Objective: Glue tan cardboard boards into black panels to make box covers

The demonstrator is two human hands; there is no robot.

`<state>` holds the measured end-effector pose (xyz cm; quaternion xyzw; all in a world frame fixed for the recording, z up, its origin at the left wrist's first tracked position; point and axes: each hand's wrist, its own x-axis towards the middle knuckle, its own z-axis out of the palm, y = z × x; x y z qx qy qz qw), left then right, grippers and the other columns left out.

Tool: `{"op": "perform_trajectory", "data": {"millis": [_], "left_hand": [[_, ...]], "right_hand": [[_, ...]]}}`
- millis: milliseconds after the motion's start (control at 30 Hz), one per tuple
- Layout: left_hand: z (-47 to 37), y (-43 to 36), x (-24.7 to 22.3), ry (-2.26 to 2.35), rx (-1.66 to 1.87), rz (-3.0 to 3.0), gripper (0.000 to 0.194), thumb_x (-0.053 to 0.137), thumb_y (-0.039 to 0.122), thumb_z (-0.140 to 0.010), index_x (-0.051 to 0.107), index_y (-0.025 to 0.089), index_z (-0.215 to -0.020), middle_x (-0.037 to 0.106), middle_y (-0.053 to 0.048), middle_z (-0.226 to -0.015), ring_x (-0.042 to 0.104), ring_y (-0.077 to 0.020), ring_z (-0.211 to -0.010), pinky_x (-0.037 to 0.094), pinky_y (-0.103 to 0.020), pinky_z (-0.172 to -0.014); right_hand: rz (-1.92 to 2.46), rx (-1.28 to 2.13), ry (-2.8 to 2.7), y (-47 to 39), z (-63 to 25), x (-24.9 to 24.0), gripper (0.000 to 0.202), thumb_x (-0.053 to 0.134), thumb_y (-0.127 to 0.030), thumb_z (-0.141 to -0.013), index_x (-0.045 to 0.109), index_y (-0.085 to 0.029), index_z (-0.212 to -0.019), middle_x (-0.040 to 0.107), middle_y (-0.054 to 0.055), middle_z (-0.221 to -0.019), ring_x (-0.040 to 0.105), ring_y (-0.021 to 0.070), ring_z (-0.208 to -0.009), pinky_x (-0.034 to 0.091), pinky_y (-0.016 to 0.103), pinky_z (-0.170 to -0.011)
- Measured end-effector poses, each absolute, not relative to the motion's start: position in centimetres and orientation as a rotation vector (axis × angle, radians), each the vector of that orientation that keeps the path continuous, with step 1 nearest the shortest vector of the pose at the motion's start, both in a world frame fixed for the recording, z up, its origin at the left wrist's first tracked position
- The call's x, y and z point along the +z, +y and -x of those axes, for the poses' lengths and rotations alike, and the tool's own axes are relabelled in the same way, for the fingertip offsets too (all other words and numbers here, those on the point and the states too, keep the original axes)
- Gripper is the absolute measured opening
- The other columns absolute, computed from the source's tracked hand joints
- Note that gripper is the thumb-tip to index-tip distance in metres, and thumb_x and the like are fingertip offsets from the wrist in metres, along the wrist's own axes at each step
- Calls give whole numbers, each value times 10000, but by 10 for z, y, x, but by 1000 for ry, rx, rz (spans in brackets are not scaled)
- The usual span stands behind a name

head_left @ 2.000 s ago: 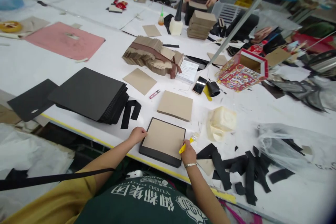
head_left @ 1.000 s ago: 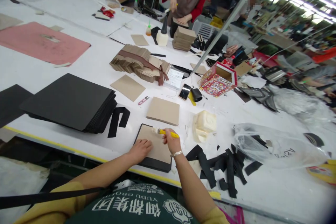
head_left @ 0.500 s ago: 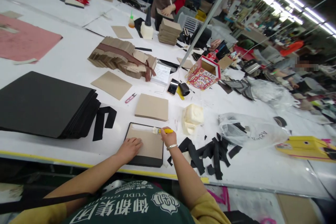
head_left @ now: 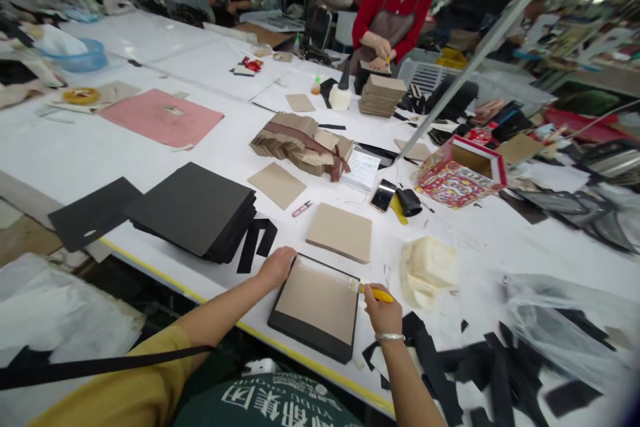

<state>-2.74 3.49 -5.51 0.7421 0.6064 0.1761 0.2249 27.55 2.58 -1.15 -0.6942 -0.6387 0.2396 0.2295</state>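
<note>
A beige cardboard panel (head_left: 320,300) lies on a larger black sheet (head_left: 313,339) at the table's front edge, with a black margin around it. My right hand (head_left: 384,310) is closed around a yellow-handled brush (head_left: 381,294), its pale bristles at the panel's top right corner. A whitish wet streak runs along the panel's top edge. At the sheet's top left corner, my left hand (head_left: 278,268) has its fingers bent together on the edge, their tips partly hidden. A stack of cardboard panels (head_left: 340,230) sits just beyond.
Left lies a stack of black sheets (head_left: 195,207) beside a folded black strip (head_left: 260,240). To the right stand a cream glue-coated container (head_left: 430,267), loose black strips (head_left: 480,367) and a clear plastic bag (head_left: 560,320). A metal pole (head_left: 465,73) rises behind; a co-worker (head_left: 390,20) works across the table.
My left hand has moved from lying flat on the panel to the sheet's top left corner. The brush has travelled right along the top edge. The view has turned left.
</note>
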Motion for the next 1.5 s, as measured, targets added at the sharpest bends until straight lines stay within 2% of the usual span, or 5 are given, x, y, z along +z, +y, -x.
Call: {"op": "perform_trajectory", "data": {"millis": [333,667,900,1267,1500], "left_hand": [[89,111,-66,2277,528,-1238,167,572,274,-662,566,120,-727,602,-157,-837,560,-282,-857,416,-367,-735],[21,30,2,994,377,-1326,229,566,313,-679,608,173,-855,637,-8,-802,565,-148,-748,429,-237,-691],[6,10,2,1018,149,-1281,260,605,389,-633,651,188,-791,641,5,-742,562,-164,-722,430,-233,-681],[17,18,-55,1402,469,-740,362,679,418,-535,578,152,-760,567,31,-582,468,-79,-473,324,-192,-445],[6,40,-77,1698,531,-1012,299,564,431,-661,464,169,-555,393,70,-405,391,-70,-385,292,-192,-404]], "right_hand": [[1620,959,-1611,1,-242,1,402,366,-441,-866,472,-175,-1148,628,6,-718,571,91,-465,500,215,-495],[1140,820,-1956,-8,-195,26,280,520,-300,-796,425,-200,-1039,522,105,-1157,480,199,-1104,394,378,-932],[1483,1148,-1890,-27,-209,-5,245,551,-309,-750,406,-214,-923,545,-9,-767,571,145,-691,454,270,-645],[1749,884,-1737,-8,-251,-28,238,505,-334,-745,412,-200,-918,555,24,-792,587,172,-719,453,284,-652],[1922,736,-1712,19,-250,-54,254,469,-339,-759,436,-181,-955,571,42,-822,597,189,-725,443,290,-641]]}}
